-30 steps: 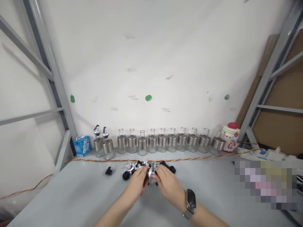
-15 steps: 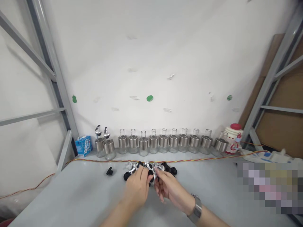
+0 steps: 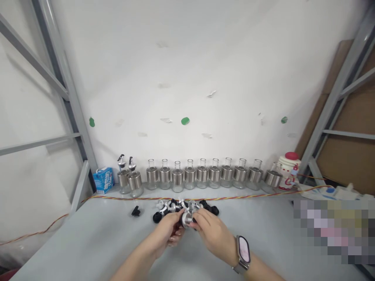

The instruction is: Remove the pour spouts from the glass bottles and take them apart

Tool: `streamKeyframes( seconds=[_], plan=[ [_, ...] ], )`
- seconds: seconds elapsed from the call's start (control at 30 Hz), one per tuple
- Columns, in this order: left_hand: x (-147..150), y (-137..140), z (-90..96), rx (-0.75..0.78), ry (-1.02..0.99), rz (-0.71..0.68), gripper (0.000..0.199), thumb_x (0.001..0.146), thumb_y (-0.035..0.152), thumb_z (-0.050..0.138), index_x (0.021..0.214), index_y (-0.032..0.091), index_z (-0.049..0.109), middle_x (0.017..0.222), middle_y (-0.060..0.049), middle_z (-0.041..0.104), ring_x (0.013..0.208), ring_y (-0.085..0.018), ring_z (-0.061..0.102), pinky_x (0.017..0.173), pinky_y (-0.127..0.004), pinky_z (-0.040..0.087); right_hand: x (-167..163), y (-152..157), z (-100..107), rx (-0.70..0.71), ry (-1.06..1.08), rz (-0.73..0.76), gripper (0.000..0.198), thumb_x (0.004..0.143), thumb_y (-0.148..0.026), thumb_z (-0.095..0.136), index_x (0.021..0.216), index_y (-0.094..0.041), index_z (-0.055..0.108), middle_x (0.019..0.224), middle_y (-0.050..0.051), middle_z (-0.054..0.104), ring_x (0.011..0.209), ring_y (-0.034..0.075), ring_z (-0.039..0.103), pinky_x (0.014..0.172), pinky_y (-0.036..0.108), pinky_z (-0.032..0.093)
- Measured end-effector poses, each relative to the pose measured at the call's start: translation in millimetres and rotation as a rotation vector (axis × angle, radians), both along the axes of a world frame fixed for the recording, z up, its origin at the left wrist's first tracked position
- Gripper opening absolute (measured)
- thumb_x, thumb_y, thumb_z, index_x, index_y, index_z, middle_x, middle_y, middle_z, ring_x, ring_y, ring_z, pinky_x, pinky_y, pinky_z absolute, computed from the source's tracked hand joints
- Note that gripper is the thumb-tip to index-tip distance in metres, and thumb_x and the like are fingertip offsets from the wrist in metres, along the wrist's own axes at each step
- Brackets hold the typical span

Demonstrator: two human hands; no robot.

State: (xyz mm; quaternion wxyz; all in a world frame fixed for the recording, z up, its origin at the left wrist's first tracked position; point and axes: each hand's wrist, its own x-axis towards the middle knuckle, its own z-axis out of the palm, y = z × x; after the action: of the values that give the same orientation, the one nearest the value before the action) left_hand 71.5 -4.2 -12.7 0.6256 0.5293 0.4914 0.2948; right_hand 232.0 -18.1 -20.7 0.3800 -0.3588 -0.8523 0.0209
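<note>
Mostly, a white wall [image 3: 187,66] fills the space, marked with green spots and torn scraps. Before it spreads a grey tabletop [image 3: 114,238], flanked by a grey metal frame [image 3: 72,103], with brown cardboard [image 3: 345,156] behind its right side. A red-and-yellow twisted cable [image 3: 231,198] runs across the surface.

Along the wall stands a row of ten open-necked glass bottles [image 3: 202,173], each with a metal sleeve; whatever they might contain is too small to tell. At the row's left end, two more bottles [image 3: 135,180] carry pourer tops.

Both hands work near the middle — the left hand [image 3: 166,231] with fingers curled closed round the dark end of a silver fitting [image 3: 186,220], the right hand [image 3: 213,231] with fingers pinched on its other side. The fitting is between them, low over the tabletop.

At the far right, a white jar [image 3: 288,169] wears a red lid; at the far left sits a blue carton [image 3: 104,180]. Just beyond the fingers lies a heap of silver, clear and black parts [image 3: 166,205] — a small black piece [image 3: 136,211] rests apart to the left.
</note>
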Motion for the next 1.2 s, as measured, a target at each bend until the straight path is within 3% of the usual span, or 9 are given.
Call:
streamKeyframes(
  seconds=[0.07, 0.13, 0.33, 0.4, 0.53, 0.7, 0.83, 1.03, 1.2],
  plan=[
    [-3, 1, 1.7, 0.07, 0.097, 0.005, 0.05, 0.073, 0.066, 0.027, 0.056, 0.021, 0.037, 0.042, 0.009, 0.03, 0.031, -0.005, 0.018, 0.034, -0.019, 0.018, 3, 1, 4, 0.007, -0.05, 0.035, 0.024, 0.089, -0.028, 0.034, 0.082, -0.018, 0.056, 0.076, 0.007, 0.058, 0.072, 0.019, 0.053, 0.067, 0.032, 0.042],
    [-4, 2, 0.5, 0.223, 0.173, 0.109, 0.049, 0.077, 0.062, 0.021, 0.059, 0.02, 0.039, 0.045, 0.007, 0.035, 0.034, -0.008, 0.029, 0.037, -0.021, 0.025, 3, 4, 7, -0.155, 0.071, 0.025, 0.022, 0.087, -0.034, 0.038, 0.09, -0.02, 0.054, 0.081, 0.006, 0.059, 0.076, 0.018, 0.054, 0.069, 0.032, 0.043],
    [-6, -2, -10.6, 0.891, 0.629, 0.248, 0.029, 0.086, 0.038, 0.026, 0.077, 0.021, 0.048, 0.073, -0.003, 0.053, 0.069, -0.017, 0.051, 0.062, -0.027, 0.036, -10, 15, 2, -1.167, 0.67, 0.096, 0.051, 0.079, -0.063, 0.024, 0.091, -0.017, 0.043, 0.054, 0.0, 0.054, 0.04, 0.013, 0.052, 0.04, 0.026, 0.043],
    [-5, -5, -12.7, 0.996, 0.749, 0.187, 0.031, 0.087, 0.034, 0.022, 0.079, 0.021, 0.048, 0.076, -0.004, 0.055, 0.07, -0.019, 0.053, 0.062, -0.028, 0.037, -14, 17, -5, -1.311, 0.725, 0.185, 0.052, 0.074, -0.067, 0.03, 0.084, -0.017, 0.043, 0.049, -0.001, 0.053, 0.035, 0.012, 0.049, 0.036, 0.024, 0.04],
    [4, -8, -11.7, 0.869, 0.616, 0.207, 0.033, 0.087, 0.037, 0.021, 0.078, 0.021, 0.049, 0.073, -0.004, 0.055, 0.069, -0.018, 0.052, 0.063, -0.028, 0.037, -20, 15, -14, -1.052, 0.709, 0.093, 0.044, 0.074, -0.063, 0.039, 0.071, -0.019, 0.04, 0.044, -0.007, 0.043, 0.032, 0.008, 0.038, 0.033, 0.02, 0.033],
    [2, 3, -4.5, 0.35, 0.323, 0.15, 0.046, 0.08, 0.054, 0.017, 0.059, 0.021, 0.04, 0.043, 0.006, 0.036, 0.036, -0.011, 0.035, 0.04, -0.023, 0.031, -11, 3, -10, -0.33, 0.288, -0.071, 0.023, 0.088, -0.034, 0.033, 0.082, -0.019, 0.05, 0.069, 0.003, 0.056, 0.063, 0.016, 0.053, 0.059, 0.029, 0.044],
    [-25, 20, 5.1, 0.32, 0.396, 0.163, 0.05, 0.077, 0.06, 0.012, 0.047, 0.023, 0.026, 0.035, 0.008, 0.025, 0.028, -0.007, 0.021, 0.033, -0.022, 0.024, 5, 2, 5, 0.047, 0.149, -0.081, 0.02, 0.089, -0.025, 0.032, 0.092, -0.019, 0.052, 0.082, 0.007, 0.058, 0.078, 0.019, 0.055, 0.07, 0.032, 0.043],
    [-53, 26, 12.1, 0.627, 0.657, 0.413, 0.041, 0.079, 0.054, 0.029, 0.062, 0.02, 0.043, 0.059, 0.001, 0.048, 0.06, -0.016, 0.049, 0.055, -0.025, 0.035, 15, 12, 11, -0.114, 0.218, -0.232, 0.018, 0.089, -0.03, 0.034, 0.088, -0.02, 0.049, 0.072, 0.003, 0.057, 0.067, 0.016, 0.055, 0.063, 0.027, 0.042],
    [-45, 22, -0.2, 0.844, 0.852, 0.384, 0.029, 0.077, 0.045, 0.044, 0.072, 0.019, 0.055, 0.076, -0.004, 0.054, 0.083, -0.022, 0.05, 0.071, -0.03, 0.037, 10, 14, 5, -0.252, 0.187, -0.212, 0.023, 0.089, -0.034, 0.033, 0.092, -0.02, 0.051, 0.079, 0.004, 0.061, 0.073, 0.017, 0.056, 0.062, 0.026, 0.041]
  ],
)
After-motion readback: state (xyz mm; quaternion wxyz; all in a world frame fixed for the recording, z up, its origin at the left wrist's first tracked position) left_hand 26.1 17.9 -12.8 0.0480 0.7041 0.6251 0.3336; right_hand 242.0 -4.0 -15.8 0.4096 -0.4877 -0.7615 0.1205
